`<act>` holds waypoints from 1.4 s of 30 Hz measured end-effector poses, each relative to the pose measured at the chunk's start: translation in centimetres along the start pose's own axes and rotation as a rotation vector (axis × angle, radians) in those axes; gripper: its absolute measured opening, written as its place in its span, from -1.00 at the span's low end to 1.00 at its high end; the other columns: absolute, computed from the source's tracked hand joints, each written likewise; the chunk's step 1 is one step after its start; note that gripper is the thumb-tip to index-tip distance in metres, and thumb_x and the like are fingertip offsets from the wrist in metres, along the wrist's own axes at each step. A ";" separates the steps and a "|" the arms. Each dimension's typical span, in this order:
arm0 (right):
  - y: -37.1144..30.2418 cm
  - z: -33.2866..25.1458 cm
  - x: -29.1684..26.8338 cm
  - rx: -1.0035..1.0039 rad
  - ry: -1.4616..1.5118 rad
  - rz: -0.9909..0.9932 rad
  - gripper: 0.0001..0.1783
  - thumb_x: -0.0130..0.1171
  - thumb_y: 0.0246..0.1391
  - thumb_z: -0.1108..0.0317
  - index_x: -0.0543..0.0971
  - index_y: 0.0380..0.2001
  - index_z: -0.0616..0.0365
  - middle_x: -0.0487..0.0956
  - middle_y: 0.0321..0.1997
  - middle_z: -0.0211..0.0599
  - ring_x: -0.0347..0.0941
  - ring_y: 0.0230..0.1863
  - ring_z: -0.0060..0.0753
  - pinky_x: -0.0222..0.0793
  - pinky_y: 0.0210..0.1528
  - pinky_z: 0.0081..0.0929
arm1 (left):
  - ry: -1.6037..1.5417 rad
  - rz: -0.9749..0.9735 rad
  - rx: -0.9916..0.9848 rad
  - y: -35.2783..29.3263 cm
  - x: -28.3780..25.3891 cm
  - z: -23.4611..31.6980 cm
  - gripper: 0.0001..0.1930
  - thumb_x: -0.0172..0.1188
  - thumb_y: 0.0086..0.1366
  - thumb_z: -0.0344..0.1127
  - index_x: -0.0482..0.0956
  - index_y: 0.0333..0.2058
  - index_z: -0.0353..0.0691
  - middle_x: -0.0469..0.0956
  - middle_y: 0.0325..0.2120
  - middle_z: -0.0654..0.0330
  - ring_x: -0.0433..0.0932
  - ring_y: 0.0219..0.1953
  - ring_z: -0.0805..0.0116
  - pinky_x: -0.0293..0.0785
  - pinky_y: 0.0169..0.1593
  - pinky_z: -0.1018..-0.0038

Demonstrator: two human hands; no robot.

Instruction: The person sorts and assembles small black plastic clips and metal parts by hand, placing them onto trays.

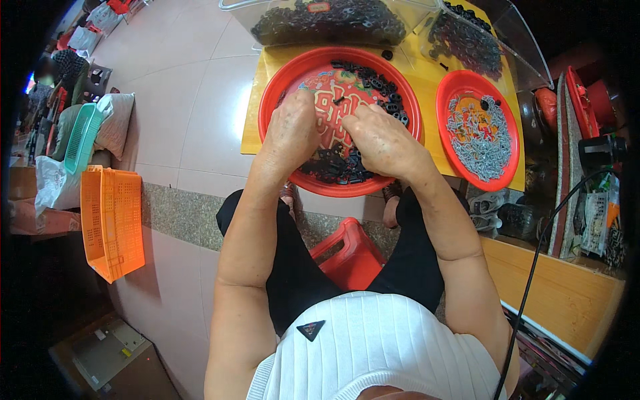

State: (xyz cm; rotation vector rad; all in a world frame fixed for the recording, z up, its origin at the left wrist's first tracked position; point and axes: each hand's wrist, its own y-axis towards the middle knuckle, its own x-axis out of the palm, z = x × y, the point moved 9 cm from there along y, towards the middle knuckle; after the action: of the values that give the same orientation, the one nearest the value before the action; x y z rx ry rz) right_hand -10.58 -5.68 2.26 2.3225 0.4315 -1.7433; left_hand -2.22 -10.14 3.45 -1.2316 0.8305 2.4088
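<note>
Both of my hands are over a large round red tray [268, 80] with a printed pattern on its base. My left hand [293, 127] is at the tray's left side, its fingers curled and pressed together; whatever they hold is hidden. My right hand [385, 141] is closed in a pinch near the middle, its fingertips mostly turned from view. Between the hands shows a small black part [339, 101]. Black ring-like parts [381, 87] lie along the tray's upper right. A heap of small black plastic pieces [337, 165] sits at its near side, below the hands.
On the yellow table [427, 87] to the right, a red oval tray [443, 107] holds many small silvery metal parts [481, 143]. Clear bins [327, 23] of black parts stand behind. A red stool [353, 253] is between my legs; an orange crate [113, 223] stands left. A black cable [533, 267] hangs at right.
</note>
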 end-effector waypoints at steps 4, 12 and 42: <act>-0.3 -0.7 -0.8 -0.042 -0.005 0.066 -0.74 0.02 -0.36 0.65 0.41 -0.43 0.31 0.42 -0.41 -0.04 0.35 -0.24 -0.03 0.27 -0.15 -0.27 | -0.273 0.041 -0.125 0.0 -0.5 -1.1 -0.89 0.02 0.01 -0.61 0.39 -0.42 -0.39 0.41 -0.60 0.02 0.44 -0.51 0.21 0.37 -0.40 0.40; -0.3 1.7 -3.1 0.073 0.280 0.203 -0.87 0.04 -0.18 0.52 0.46 -0.46 0.30 0.48 -0.47 0.06 0.46 -0.36 -0.03 0.35 -0.33 -0.26 | -1.409 -0.039 -0.503 -1.0 1.7 -2.4 -0.89 0.06 0.10 -0.57 0.47 -0.35 -0.33 0.48 -0.55 0.25 0.44 -0.54 0.56 0.39 -0.48 0.66; 0.0 3.4 -1.7 0.267 1.333 0.354 -0.89 -0.01 0.05 0.43 0.42 -0.44 0.27 0.46 -0.56 -0.38 0.34 -0.59 -0.72 0.29 -0.54 -0.76 | -1.587 0.061 -0.491 -1.0 1.3 -2.7 -0.91 0.06 0.13 -0.54 0.49 -0.36 -0.37 0.49 -0.51 0.18 0.45 -0.53 0.49 0.42 -0.46 0.63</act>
State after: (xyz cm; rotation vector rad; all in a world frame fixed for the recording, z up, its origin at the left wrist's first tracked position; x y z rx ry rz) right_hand -14.07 -6.96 2.90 3.1621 -0.0829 0.0959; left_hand -0.72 -11.05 0.78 0.7786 -0.2406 2.6311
